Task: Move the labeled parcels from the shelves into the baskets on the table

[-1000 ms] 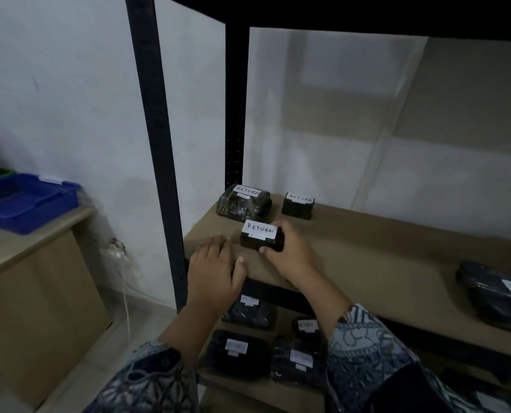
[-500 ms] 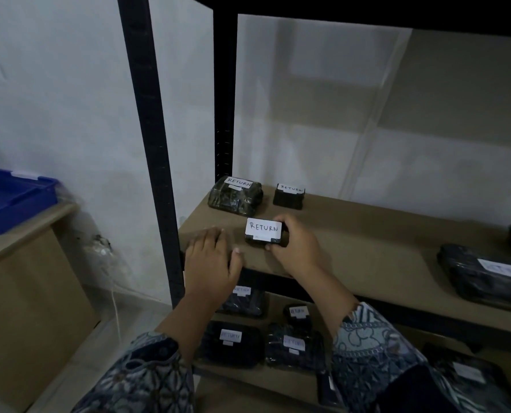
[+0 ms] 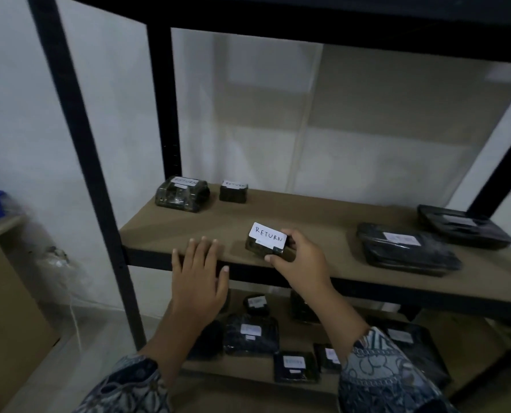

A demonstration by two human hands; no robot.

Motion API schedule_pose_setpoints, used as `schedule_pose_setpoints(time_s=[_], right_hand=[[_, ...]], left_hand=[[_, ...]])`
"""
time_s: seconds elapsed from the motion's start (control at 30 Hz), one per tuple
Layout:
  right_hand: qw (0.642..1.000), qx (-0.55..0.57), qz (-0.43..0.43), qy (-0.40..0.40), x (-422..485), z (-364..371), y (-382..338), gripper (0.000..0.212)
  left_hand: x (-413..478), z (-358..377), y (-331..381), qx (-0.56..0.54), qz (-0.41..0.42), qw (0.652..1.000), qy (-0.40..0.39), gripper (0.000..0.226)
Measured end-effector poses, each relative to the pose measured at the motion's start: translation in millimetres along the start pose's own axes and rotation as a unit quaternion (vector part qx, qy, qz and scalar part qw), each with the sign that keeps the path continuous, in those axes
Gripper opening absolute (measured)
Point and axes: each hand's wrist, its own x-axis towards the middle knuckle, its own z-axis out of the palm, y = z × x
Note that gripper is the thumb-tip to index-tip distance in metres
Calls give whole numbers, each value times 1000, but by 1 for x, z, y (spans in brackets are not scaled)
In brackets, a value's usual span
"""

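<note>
Near, on the lower shelf, black wrapped parcels with white labels [image 3: 251, 333]. Left hand [image 3: 199, 278] grip open, straight fingers lying on the front edge of the brown shelf board [image 3: 322, 217]. Right hand [image 3: 300, 263] grip closed round the small black parcel with white RETURN label [image 3: 267, 242], tilted at the board's front; far left two more black RETURN parcels [image 3: 182, 193].

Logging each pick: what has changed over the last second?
The right hand, already gripping the RETURN parcel, has tipped it up and drawn it toward the front edge of the shelf. The left hand stays flat on that edge; the two rear parcels have not moved.
</note>
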Motion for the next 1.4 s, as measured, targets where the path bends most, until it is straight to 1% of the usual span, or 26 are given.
schedule_pose_setpoints(time_s=[0.17, 0.33, 0.43, 0.53, 0.63, 0.77, 0.87, 1.0, 1.13, 1.27, 1.33, 1.4], right_hand=[[1000, -15, 1, 26, -43, -54, 37, 55], [998, -29, 18, 49, -94, -113, 82, 54], [997, -45, 31, 60, -129, -153, 117, 52], [993, -66, 59, 81, -166, -195, 152, 52], [987, -81, 98, 100, -198, -236, 186, 50], [979, -83, 140, 122, -236, -285, 234, 49], [972, -78, 172, 142, -256, -315, 269, 50], [960, -77, 211, 166, -272, -350, 308, 51], [952, -98, 221, 186, -278, -381, 346, 49], [945, -114, 238, 194, -266, -417, 384, 43], [941, -123, 246, 199, -255, -436, 404, 44], [937, -132, 253, 203, -243, -456, 423, 46]], left_hand=[[-36, 9, 60, -9, -7, 1000, -15, 65], [-75, 29, 138, -13, 48, 997, -62, 64], [-97, 42, 195, -18, 73, 994, -77, 61], [-120, 56, 253, -40, 95, 989, -103, 60], [-142, 66, 307, -51, 122, 983, -127, 65], [-167, 82, 371, -93, 144, 976, -138, 64], [-180, 95, 418, -120, 164, 965, -165, 63], [-188, 116, 475, -144, 215, 946, -194, 62], [-186, 145, 529, -168, 253, 928, -217, 63], [-172, 176, 582, -199, 276, 913, -225, 63], [-161, 194, 610, -205, 288, 902, -249, 63], [-148, 210, 637, -213, 293, 896, -256, 64]])
